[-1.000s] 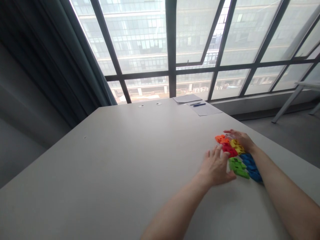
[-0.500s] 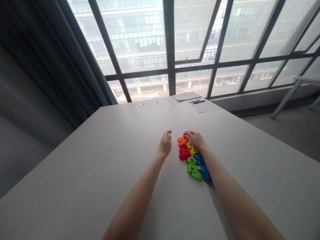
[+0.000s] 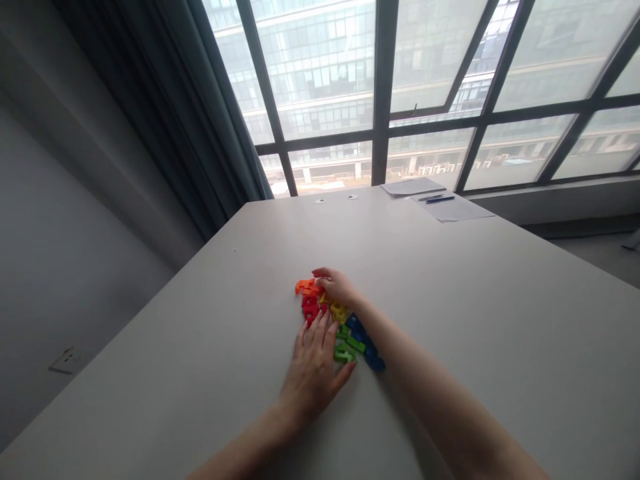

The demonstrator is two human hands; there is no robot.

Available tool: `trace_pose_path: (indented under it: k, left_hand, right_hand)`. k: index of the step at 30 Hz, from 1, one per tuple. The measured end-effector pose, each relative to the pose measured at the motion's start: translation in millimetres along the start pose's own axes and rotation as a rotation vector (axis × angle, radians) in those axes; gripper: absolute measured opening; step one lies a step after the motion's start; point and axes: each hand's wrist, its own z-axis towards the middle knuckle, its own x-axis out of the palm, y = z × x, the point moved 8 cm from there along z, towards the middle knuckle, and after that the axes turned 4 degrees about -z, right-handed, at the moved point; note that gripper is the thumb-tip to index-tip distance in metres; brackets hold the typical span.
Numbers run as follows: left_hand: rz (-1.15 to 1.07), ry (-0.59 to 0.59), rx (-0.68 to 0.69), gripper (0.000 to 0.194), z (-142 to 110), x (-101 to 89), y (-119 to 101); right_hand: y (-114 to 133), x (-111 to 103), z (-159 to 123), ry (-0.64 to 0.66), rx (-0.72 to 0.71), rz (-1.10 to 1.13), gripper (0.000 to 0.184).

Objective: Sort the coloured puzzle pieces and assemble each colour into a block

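Observation:
A low heap of colourful plastic pieces, shaped like letters or numbers, lies on the white table. My left hand rests palm down at its near left edge, fingers spread, the fingertips at the red pieces and the thumb by the green pieces. On the far side, my right hand curves around the heap with its fingers apart, beside the orange pieces and above the yellow pieces. Blue pieces lie along the right forearm. Neither hand visibly lifts a piece.
Paper sheets with a blue pen lie at the table's far right. Two small white discs sit near the back edge. Behind stand a dark curtain and large windows. A wall socket is at left.
My left hand has come down from beside the heap onto its near edge, fingers spreading. My right hand has opened over the far side. The pieces sit closer together, and the view has turned left.

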Motion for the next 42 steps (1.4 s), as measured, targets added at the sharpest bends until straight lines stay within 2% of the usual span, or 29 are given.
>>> trace_pose_path:
  k: [2,4,8,9,12,14,17,19,21,23,25,28,31,37,40,42]
  left_hand:
    - [0.056,-0.001,-0.040,0.061,-0.4,-4.4,20.4]
    - [0.074,-0.013,-0.077,0.057,2.5,-11.9,43.2]
    - [0.038,0.000,-0.072,0.058,14.6,-23.7,79.2]
    - [0.030,0.017,-0.078,0.058,19.1,-24.7,86.9]
    - [-0.023,0.143,-0.085,0.060,36.1,-17.9,102.9]
    - [-0.064,0.215,-0.061,0.058,48.1,-11.5,105.9]
    - [-0.126,0.257,-0.003,0.054,61.5,-5.9,102.7]
    - [-0.166,0.244,0.017,0.051,64.4,-7.7,100.9]
    - [-0.202,0.232,0.035,0.048,61.3,-12.6,100.1]
    - [-0.237,0.238,0.067,0.044,53.3,-19.0,99.8]
    - [-0.268,0.255,0.101,0.041,42.5,-25.6,100.8]
    - [-0.297,0.253,0.098,0.032,27.1,-35.3,108.3]
    - [-0.353,0.160,0.017,0.018,16.6,-48.5,122.7]
    - [-0.543,-0.122,-0.214,0.031,-2.0,-73.1,157.2]
    - [-0.513,-0.170,-0.279,0.031,-10.9,-72.8,168.0]
    - [-0.480,-0.150,-0.313,0.037,-14.6,-68.4,173.1]
  right_hand:
    - [9.3,12.4,-5.2,0.123,-0.074,0.049,0.043]
    - [16.6,14.4,-15.6,0.217,-0.139,0.078,0.045]
    - [28.3,-7.0,-50.7,0.335,-0.226,0.064,0.051]
    - [31.1,-14.2,-64.0,0.354,-0.261,-0.022,0.053]
    - [28.8,-40.1,-112.1,0.253,-0.283,-0.295,0.057]
    - [19.8,-48.1,-151.1,0.167,-0.273,-0.420,0.070]
    - [1.3,-40.9,-201.2,0.088,-0.306,-0.579,0.093]
    - [-11.9,-35.0,-213.5,0.033,-0.298,-0.662,0.090]
    - [-20.9,-35.7,-206.2,-0.040,-0.255,-0.693,0.078]
    - [-23.2,-38.2,-186.1,-0.080,-0.214,-0.681,0.069]
    - [-19.2,-35.5,-161.9,-0.057,-0.197,-0.653,0.064]
    - [-5.0,-18.2,-129.7,0.038,-0.214,-0.600,0.059]
    - [14.0,7.3,-102.1,0.082,-0.231,-0.500,0.057]
    - [50.3,58.8,-46.8,0.069,-0.242,-0.282,0.052]
    - [63.3,73.5,-26.1,0.076,-0.289,-0.106,0.047]
    - [67.0,76.1,-14.7,0.065,-0.313,-0.040,0.045]
